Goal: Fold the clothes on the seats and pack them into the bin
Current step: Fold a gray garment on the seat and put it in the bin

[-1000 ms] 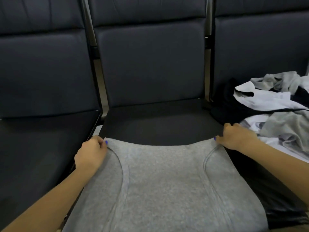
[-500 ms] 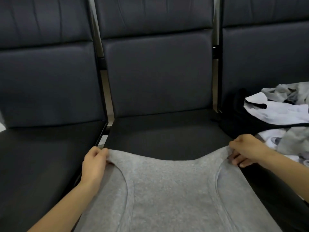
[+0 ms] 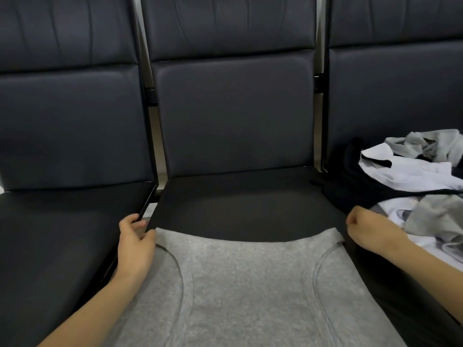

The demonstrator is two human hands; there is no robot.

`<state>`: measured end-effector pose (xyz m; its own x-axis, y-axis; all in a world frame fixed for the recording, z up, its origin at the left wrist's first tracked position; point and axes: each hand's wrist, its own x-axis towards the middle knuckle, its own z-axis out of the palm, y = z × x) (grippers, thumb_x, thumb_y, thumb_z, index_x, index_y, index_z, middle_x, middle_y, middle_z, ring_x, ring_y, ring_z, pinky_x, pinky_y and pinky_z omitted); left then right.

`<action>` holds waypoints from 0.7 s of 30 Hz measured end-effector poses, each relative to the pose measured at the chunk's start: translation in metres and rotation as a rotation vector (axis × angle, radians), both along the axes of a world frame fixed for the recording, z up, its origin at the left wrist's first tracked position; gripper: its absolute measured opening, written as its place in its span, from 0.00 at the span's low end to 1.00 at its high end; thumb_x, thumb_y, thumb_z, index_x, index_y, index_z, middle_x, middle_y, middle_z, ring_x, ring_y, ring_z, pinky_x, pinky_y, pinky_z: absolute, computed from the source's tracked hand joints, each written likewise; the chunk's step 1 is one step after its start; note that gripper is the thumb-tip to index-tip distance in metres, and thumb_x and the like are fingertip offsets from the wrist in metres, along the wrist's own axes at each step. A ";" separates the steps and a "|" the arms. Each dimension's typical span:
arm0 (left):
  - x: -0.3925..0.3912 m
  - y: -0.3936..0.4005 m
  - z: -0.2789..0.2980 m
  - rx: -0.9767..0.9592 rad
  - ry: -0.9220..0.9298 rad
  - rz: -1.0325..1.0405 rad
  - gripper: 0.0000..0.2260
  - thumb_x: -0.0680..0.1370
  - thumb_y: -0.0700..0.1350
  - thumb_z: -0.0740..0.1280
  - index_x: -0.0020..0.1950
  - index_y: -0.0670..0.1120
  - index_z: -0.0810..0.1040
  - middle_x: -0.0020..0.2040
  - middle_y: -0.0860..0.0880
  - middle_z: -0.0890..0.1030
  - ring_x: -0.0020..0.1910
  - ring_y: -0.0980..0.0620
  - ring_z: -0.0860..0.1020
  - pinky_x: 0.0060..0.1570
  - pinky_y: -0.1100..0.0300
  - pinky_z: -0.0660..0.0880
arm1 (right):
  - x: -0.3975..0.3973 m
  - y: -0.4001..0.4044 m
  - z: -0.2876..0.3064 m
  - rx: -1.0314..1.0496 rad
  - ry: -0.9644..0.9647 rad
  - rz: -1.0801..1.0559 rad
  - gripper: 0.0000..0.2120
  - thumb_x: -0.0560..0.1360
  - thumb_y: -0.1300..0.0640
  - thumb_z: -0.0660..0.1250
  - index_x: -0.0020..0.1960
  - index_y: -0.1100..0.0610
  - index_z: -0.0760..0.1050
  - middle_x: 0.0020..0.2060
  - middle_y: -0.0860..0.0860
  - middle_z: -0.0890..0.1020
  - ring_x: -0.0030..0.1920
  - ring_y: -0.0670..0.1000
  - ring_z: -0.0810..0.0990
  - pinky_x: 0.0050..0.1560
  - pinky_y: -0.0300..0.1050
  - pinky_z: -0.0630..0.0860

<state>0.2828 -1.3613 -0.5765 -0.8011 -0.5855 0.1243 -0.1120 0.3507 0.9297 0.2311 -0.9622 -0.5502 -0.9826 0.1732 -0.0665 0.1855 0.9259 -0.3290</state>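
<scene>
From the head view, a grey tank top lies flat on the middle seat. The left hand pinches its far left corner; the right hand is curled at the far right corner, its grip hidden. Pulling both corners evenly should keep the fold square. Unfolded clothes wait on the right seat.

Lighting: we see dim, soft, even indoor light; source not in view. Faint sheen on seat backs, no hard glare. Shadows: soft, dark pool on middle seat pan. Distortion: wide-angle, seat edges bow outward twd frame corners. Focus: we note mild softness overall; clothes pile at rt edge slightly smeared.
</scene>
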 end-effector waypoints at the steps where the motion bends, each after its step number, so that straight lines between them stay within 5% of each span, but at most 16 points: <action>1: -0.001 0.000 -0.002 -0.021 -0.001 -0.024 0.25 0.78 0.38 0.65 0.73 0.46 0.61 0.60 0.51 0.72 0.57 0.50 0.73 0.58 0.54 0.68 | -0.001 0.001 -0.002 -0.031 0.011 0.041 0.06 0.76 0.61 0.59 0.42 0.52 0.67 0.44 0.54 0.77 0.50 0.56 0.76 0.51 0.47 0.72; 6: -0.005 0.000 -0.006 -0.385 -0.292 0.007 0.37 0.73 0.50 0.72 0.76 0.46 0.57 0.69 0.45 0.71 0.68 0.38 0.66 0.64 0.42 0.63 | -0.004 -0.002 -0.011 -0.086 -0.131 0.226 0.13 0.78 0.55 0.61 0.62 0.52 0.70 0.53 0.51 0.72 0.55 0.50 0.73 0.57 0.42 0.68; 9: -0.006 0.004 -0.004 -0.445 -0.435 0.017 0.35 0.73 0.53 0.72 0.75 0.48 0.60 0.71 0.41 0.64 0.70 0.37 0.60 0.67 0.43 0.59 | -0.002 -0.009 -0.009 -0.040 -0.228 0.253 0.04 0.74 0.54 0.65 0.48 0.50 0.71 0.52 0.51 0.72 0.51 0.50 0.74 0.50 0.40 0.69; 14: -0.007 0.001 -0.005 -0.454 -0.451 -0.025 0.17 0.75 0.50 0.70 0.62 0.48 0.75 0.69 0.45 0.66 0.69 0.40 0.60 0.67 0.45 0.59 | 0.002 -0.009 -0.005 -0.127 -0.220 0.272 0.12 0.72 0.57 0.69 0.38 0.54 0.64 0.40 0.49 0.67 0.37 0.47 0.68 0.34 0.37 0.63; 17: -0.002 0.003 -0.003 -0.437 -0.361 -0.014 0.05 0.75 0.48 0.70 0.49 0.51 0.77 0.59 0.47 0.76 0.64 0.41 0.66 0.62 0.46 0.60 | 0.005 -0.011 -0.004 -0.411 -0.225 0.239 0.16 0.73 0.54 0.72 0.41 0.57 0.63 0.34 0.51 0.70 0.30 0.46 0.68 0.28 0.35 0.66; 21: 0.004 0.010 0.005 -0.461 -0.226 -0.006 0.07 0.76 0.46 0.69 0.40 0.52 0.73 0.39 0.55 0.79 0.43 0.54 0.72 0.50 0.56 0.54 | 0.001 -0.019 -0.003 -0.429 -0.240 0.215 0.10 0.77 0.55 0.65 0.44 0.61 0.70 0.32 0.54 0.72 0.28 0.46 0.69 0.25 0.33 0.66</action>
